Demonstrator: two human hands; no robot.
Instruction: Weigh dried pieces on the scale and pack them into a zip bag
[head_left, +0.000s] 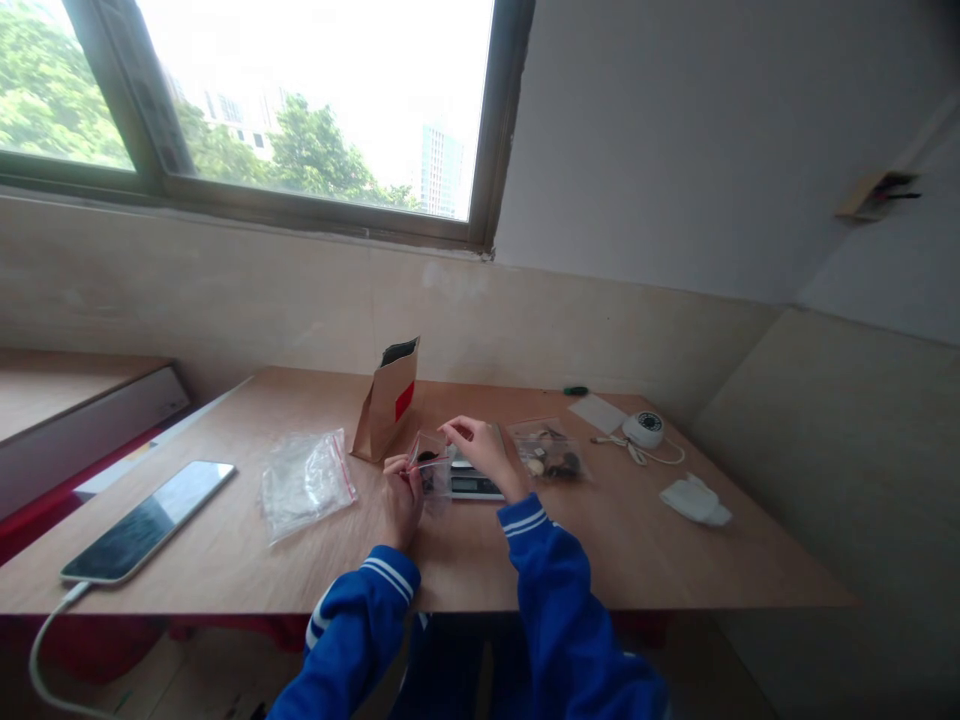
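Plastic, clear and thin, makes up the small zip bag with a red strip along its mouth [432,463] that I hold upright between my two hands, just above the near middle of the pale wooden table [225,560]. Something dark sits inside it near the top; I cannot tell what it is. My left hand [401,497] pinches the bag's left edge, fingers curled in, wrist resting low toward the table edge. My right hand [478,449] pinches the upper right corner with thumb and fingertips, the hand arched over and the forearm running back toward me. Both blue sleeves with white cuff stripes [525,521] rise from below the table edge.

Just behind the bag, partly hidden by it and my right hand, lies a small flat digital scale with a grey display [475,486]. To its right lies a second clear bag holding dark and pale small pieces [548,452]. Behind my left hand stands an open brown paper pouch with a red label [388,404]. Left of that lies a flat heap of empty clear zip bags [306,482], and further left a dark-screened phone on a white cable [148,521]. Well apart on the right sit a round white device with its cord [643,428] and a white crumpled thing [695,500].
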